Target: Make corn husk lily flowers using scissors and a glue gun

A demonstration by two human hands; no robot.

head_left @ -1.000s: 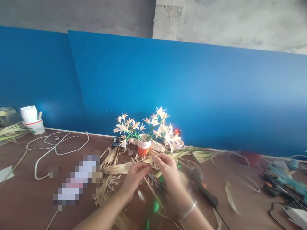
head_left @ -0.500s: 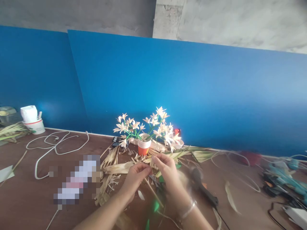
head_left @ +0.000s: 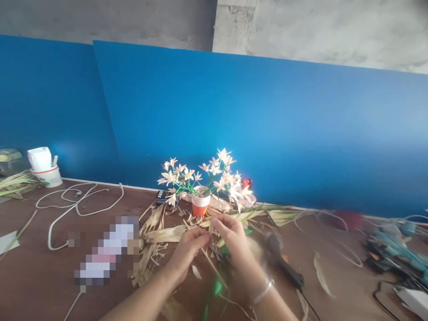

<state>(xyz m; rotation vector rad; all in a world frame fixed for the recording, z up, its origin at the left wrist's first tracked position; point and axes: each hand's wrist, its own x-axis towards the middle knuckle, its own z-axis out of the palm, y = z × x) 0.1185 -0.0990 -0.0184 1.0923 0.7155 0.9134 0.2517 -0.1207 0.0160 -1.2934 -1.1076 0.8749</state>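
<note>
My left hand (head_left: 187, 252) is closed in a pinch above the middle of the table. Close beside it my right hand (head_left: 234, 238), with a bracelet at its wrist, is pinched too. Between the fingertips shows a small pale piece of dried husk (head_left: 211, 228), mostly hidden by the fingers. Just beyond stands an orange and white paper cup (head_left: 200, 207) holding pale husk flowers (head_left: 229, 182) on green stems. Dried corn husks (head_left: 167, 235) lie left of my hands, and a thin stalk (head_left: 213, 268) lies below them.
A black tool with a cord (head_left: 287, 267) lies right of my hands. White cables (head_left: 80, 209) and a blurred-out object (head_left: 105, 256) lie to the left. A white tub (head_left: 50, 176) stands far left. Tangled teal and black items (head_left: 397, 252) lie right. A blue panel (head_left: 267, 125) rises behind.
Almost nothing differs. Both hands stay pinched together in the same spot, with only a slight shift of the view.
</note>
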